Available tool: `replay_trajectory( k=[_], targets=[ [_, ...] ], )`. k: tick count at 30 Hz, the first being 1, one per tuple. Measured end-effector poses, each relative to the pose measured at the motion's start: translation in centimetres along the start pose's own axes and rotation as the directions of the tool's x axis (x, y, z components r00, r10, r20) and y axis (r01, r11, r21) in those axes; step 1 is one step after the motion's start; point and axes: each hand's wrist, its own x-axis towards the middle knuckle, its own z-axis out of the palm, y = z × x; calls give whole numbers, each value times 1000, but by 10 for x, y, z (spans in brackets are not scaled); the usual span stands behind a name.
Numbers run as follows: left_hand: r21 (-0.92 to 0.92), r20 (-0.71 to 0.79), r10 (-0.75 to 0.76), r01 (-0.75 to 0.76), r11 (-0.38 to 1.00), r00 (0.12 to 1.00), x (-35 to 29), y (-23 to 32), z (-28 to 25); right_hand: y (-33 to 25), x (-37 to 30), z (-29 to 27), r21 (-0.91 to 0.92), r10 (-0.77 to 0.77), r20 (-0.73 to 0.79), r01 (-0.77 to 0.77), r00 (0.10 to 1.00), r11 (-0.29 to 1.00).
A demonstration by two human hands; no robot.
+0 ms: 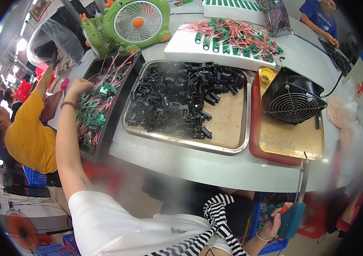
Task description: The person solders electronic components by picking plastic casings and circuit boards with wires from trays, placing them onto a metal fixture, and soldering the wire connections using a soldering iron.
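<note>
My left hand (79, 88) reaches over the left side of a long black bin (104, 135). Its fingers are curled together near the wires, and what they pinch, if anything, is too small to make out. Inside the bin lie green circuit boards (97, 118) with red and white wires. Low at the right, my right hand (271, 228) is wrapped round a teal soldering gun (292, 220) with an orange trigger, its long metal tip pointing up past the table's edge. Between my hands, a metal tray (228, 147) holds a heap of small black plastic housings (168, 98).
A red-rimmed tray (256, 147) bears a black fan (294, 98) and a small yellow cup (266, 76). Behind, a white foam block (177, 53) carries wired boards beside green frog-shaped fans (141, 21). Co-workers sit at left, in a yellow shirt (30, 128), and far right.
</note>
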Motion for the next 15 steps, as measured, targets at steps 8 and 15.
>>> replay_trajectory(
  k=[8, 15],
  targets=[
    [268, -303, 610, -549, 792, 732, -91, 137, 50, 2, 5, 6, 207, -29, 22, 24, 999, 978],
    [130, 431, 895, -989, 65, 115, -251, 268, 177, 0, 0, 8, 263, 15, 26, -21, 1000, 964]
  ],
)
